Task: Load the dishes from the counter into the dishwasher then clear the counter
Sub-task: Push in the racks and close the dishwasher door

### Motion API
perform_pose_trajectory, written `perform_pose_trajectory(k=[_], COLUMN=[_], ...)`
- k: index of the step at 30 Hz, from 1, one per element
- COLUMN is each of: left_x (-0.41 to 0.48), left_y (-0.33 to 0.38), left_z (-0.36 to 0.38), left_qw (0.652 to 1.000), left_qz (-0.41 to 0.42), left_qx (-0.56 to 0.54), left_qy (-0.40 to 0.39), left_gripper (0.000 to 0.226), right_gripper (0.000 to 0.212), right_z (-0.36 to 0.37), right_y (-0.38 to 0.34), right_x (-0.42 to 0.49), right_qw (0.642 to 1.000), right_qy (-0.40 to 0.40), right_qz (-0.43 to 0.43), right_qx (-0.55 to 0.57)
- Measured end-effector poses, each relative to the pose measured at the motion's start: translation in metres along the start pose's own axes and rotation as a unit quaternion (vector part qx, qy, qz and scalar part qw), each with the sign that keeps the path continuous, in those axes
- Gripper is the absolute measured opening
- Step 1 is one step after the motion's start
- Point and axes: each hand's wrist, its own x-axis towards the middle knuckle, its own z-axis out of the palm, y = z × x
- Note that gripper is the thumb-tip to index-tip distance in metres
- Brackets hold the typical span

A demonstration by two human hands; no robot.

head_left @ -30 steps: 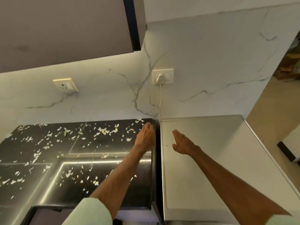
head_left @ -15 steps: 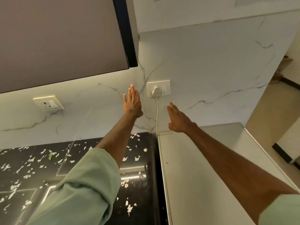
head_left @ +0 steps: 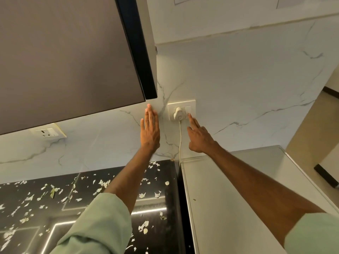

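Head view. Left hand [head_left: 149,131]: flat, fingers straight, laid on the marble wall [head_left: 247,79] just left of the switch plate [head_left: 189,107], likely to steady the reach. Right hand [head_left: 199,138]: fingers extended, holding nothing, forefinger tip at the plate's right-hand switch, seemingly to power the appliance; actual contact is hard to confirm. Plug [head_left: 178,114]: seated in plate, cord [head_left: 180,140] dropping behind the white unit [head_left: 211,208], judged the dishwasher, near right. Desk [head_left: 157,239]: black, near left, strewn with pale scraps [head_left: 103,183]; no dishes in view.
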Motion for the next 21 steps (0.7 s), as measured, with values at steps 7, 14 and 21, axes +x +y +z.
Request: perform_pose_trajectory(k=[7, 14, 21], left_x=[0.002, 0.002, 0.004], left_y=[-0.004, -0.002, 0.001], left_z=[0.004, -0.001, -0.022], left_qw=[1.0, 0.999, 0.993], left_qz=[0.005, -0.001, -0.007], left_qx=[0.01, 0.051, 0.089], left_qy=[-0.009, -0.014, -0.072], left_gripper=[0.136, 0.134, 0.124], right_gripper=[0.02, 0.018, 0.031], right_z=[0.01, -0.001, -0.01], right_y=[-0.002, -0.009, -0.002], right_x=[0.007, -0.003, -0.01], right_qw=[1.0, 0.999, 0.996], right_qy=[-0.01, -0.013, -0.044], right_qz=[0.015, 0.034, 0.04], right_qx=[-0.015, 0.018, 0.059])
